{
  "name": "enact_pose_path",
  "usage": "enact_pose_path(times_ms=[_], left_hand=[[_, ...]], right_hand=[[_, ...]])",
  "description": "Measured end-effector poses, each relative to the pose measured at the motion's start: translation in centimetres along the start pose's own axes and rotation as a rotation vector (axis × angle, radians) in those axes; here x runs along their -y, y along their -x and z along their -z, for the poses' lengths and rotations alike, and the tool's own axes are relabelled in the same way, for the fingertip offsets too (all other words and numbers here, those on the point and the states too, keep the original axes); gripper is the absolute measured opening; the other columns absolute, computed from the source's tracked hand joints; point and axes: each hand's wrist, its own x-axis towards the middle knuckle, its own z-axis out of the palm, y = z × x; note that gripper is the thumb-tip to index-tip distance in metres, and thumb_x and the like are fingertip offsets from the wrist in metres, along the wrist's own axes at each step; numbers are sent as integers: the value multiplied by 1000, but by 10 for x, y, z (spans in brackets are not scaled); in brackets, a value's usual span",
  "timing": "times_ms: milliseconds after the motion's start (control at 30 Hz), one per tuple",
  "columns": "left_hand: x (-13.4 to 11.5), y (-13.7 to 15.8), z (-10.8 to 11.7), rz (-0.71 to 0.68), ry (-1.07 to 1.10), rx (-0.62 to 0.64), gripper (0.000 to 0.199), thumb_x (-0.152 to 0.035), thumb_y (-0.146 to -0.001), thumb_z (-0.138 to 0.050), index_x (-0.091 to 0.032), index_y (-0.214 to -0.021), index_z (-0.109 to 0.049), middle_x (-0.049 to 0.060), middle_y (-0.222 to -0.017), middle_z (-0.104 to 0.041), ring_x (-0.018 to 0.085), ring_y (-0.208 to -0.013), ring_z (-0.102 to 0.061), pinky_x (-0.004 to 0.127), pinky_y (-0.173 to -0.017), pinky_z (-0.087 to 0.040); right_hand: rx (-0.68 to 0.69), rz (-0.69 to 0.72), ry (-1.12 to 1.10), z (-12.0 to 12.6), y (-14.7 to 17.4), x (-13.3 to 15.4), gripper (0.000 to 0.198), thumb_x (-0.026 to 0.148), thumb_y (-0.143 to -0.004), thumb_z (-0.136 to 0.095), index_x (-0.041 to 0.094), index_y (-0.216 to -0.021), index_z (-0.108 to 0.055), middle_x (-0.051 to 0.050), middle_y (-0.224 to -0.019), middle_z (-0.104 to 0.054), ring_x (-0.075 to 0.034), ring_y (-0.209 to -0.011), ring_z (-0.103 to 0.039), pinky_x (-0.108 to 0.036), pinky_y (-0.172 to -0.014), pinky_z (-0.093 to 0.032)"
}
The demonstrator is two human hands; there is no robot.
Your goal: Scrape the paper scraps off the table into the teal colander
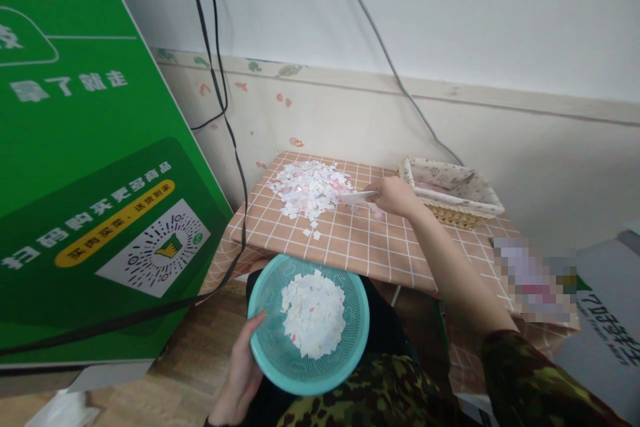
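Watching from my remote seat, I have the right hand (395,197) extended over the worktop (370,248), its grip closed around a flat white card (357,197). The relation I mind most is direction: the heap of paper scraps (310,187) lies left of that grip, on the worktop's far left part, and the card's long axis runs roughly left to right, its free end pointing at the heap's right side. I cannot tell whether the tip touches the scraps or sits just above them. Of the two hands, the right is nearer the heap. The left hand (247,353) holds a green basin (299,385) by its left rim, thumb over the edge, other fingers mostly hidden. I see that basin just before the worktop's near edge, with paper bits (314,313) inside. A wicker basket (455,217) stands right of the right hand.
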Motion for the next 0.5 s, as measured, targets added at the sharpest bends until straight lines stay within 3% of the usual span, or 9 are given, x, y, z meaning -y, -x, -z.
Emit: enact_pose_path(times_ms=[133,300,500], left_hand=[[1,-2,2,17,15,-2,22,-18,-73,-66,-10,-91,-73,10,-80,-76,28,-80,-71,43,-84,-54],[1,-4,3,23,21,-6,21,-18,-72,-67,-9,-91,-73,12,-85,-76,30,-87,-70,43,-86,-53],[1,-2,2,14,31,-7,21,-18,-72,-67,-10,-91,-73,11,-88,-76,29,-87,-70,43,-87,-53]], right_hand=[[35,15,65,7,12,-6,27,20,-74,-56,24,-92,-76,-7,-70,-69,-20,-69,-61,-27,-59,-36],[-118,-83,0,12,37,5,22,25,-78,-53,15,-82,-72,-10,-69,-67,-19,-66,-59,-27,-59,-36],[-224,-318,-457,-44,56,29,29,33,-77,-55,15,-95,-70,-7,-77,-70,-17,-64,-60,-24,-57,-38]])
